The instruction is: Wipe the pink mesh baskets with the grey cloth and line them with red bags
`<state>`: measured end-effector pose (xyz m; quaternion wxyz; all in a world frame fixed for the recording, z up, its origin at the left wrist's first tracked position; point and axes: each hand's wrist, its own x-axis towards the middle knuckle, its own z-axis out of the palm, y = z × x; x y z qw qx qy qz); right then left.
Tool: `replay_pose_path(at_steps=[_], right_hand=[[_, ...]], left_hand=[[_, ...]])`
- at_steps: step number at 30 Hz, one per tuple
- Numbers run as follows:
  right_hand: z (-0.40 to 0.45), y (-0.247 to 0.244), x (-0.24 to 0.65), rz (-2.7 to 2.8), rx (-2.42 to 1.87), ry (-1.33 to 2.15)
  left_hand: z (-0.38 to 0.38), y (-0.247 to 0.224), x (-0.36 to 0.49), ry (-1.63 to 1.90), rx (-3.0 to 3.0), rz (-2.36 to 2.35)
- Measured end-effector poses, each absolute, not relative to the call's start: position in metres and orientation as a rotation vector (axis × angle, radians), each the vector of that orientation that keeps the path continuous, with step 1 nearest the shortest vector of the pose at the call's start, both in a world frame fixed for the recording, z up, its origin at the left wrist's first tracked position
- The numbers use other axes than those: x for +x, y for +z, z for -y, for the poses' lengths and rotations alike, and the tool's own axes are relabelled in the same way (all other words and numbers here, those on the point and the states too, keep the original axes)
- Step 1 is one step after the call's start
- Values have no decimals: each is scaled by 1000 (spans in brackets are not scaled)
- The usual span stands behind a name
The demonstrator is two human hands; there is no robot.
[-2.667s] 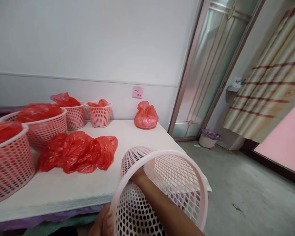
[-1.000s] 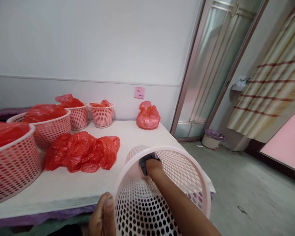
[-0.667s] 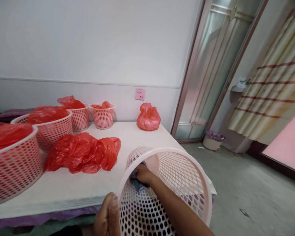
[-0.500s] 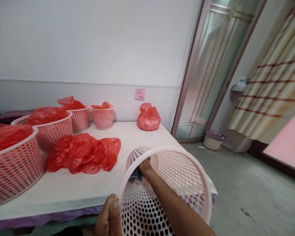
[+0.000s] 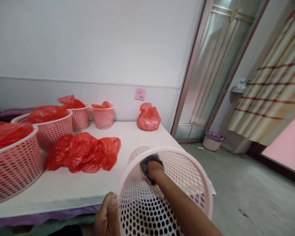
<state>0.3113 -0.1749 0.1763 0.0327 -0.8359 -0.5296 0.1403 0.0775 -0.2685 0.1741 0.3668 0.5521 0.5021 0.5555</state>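
Pale pink perforated plastic basket [image 5: 210, 196], smooth, faintly glossy at the rim; crumpled red plastic bags [image 5: 82, 152], thin and shiny; dark grey cloth [image 5: 145, 165], soft-looking, matt; white textured table cover [image 5: 88, 188], matt; grey floor [image 5: 248, 183], dull.

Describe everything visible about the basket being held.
The held basket looks like pale pink plastic, with a smooth, thick round rim and a wall full of holes. It lies tilted on its side, mouth toward the camera, at the near edge of the white-covered table. The left hand grips its rim; the right hand reaches inside with a dark cloth.
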Motion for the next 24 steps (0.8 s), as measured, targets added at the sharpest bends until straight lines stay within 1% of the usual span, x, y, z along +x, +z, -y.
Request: replay_pose_path(at_steps=[3, 7, 10, 13, 16, 18, 21, 24], right_hand=[[178, 194, 303, 1792, -2475, 487], [204, 244, 285, 1885, -2265, 249], [242, 280, 273, 1905, -2122, 91], [281, 299, 275, 1726, -1709, -53], [306, 299, 289, 1469, -1363, -257], [311, 292, 300, 1343, -1332, -326], [304, 279, 313, 1248, -1423, -203], [292, 271, 322, 1179, -1463, -100]], left_hand=[[264, 176, 76, 1420, 1340, -1281], [240, 179, 67, 1394, 1221, -1192], [214, 184, 56, 1376, 1011, -1244], [199, 192, 47, 1352, 808, -1252], [201, 203, 48, 1340, 723, -1203], [207, 209, 55, 1330, 657, -1162], [215, 212, 65, 1334, 601, -1091], [215, 209, 66, 1326, 697, -1029]])
